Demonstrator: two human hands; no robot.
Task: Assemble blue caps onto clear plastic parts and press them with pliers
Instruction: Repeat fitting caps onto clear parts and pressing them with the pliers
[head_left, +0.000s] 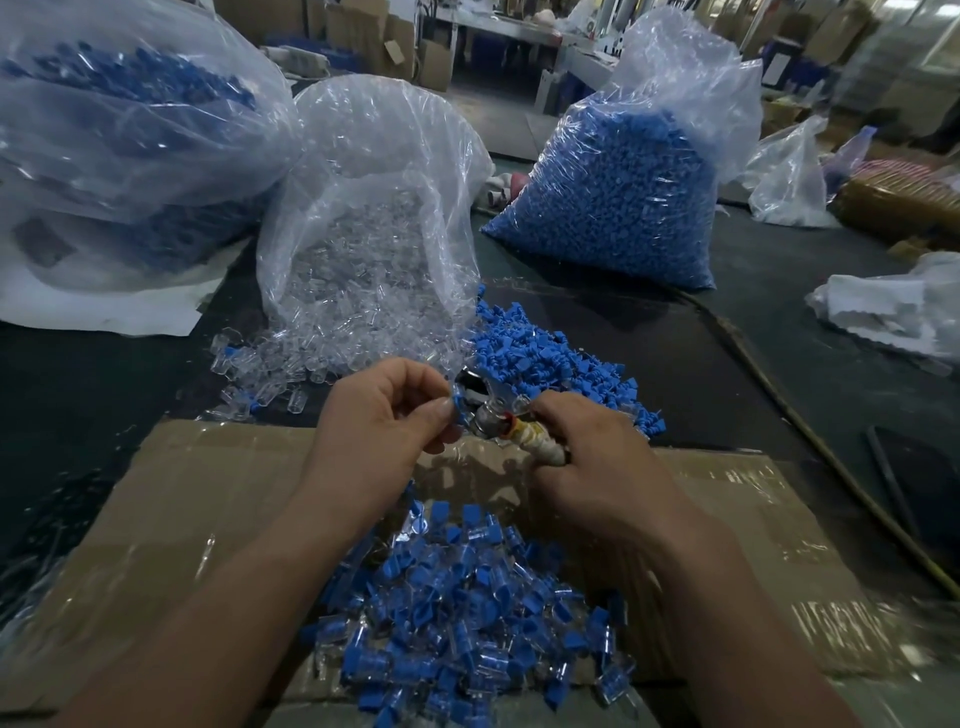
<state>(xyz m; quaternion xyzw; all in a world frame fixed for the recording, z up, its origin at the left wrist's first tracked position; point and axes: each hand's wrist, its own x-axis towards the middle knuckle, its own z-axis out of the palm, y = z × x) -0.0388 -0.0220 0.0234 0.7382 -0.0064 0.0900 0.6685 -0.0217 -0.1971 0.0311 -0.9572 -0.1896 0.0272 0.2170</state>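
My left hand (387, 415) pinches a small blue cap on a clear part (458, 410) between thumb and fingers. My right hand (592, 457) grips the taped handles of the pliers (498, 423), whose metal jaws meet the part. Just behind them lie a loose pile of blue caps (540, 353) and a spill of clear plastic parts (280, 358) from an open bag. A heap of assembled blue-and-clear pieces (467, 613) lies in the cardboard box (197, 499) below my wrists.
A big bag of blue caps (613, 182) stands at the back right, a bag of clear parts (374, 208) in the middle, and another bag with blue pieces (119, 114) at the back left. White plastic bags (893, 306) lie to the right. The table (675, 332) is dark.
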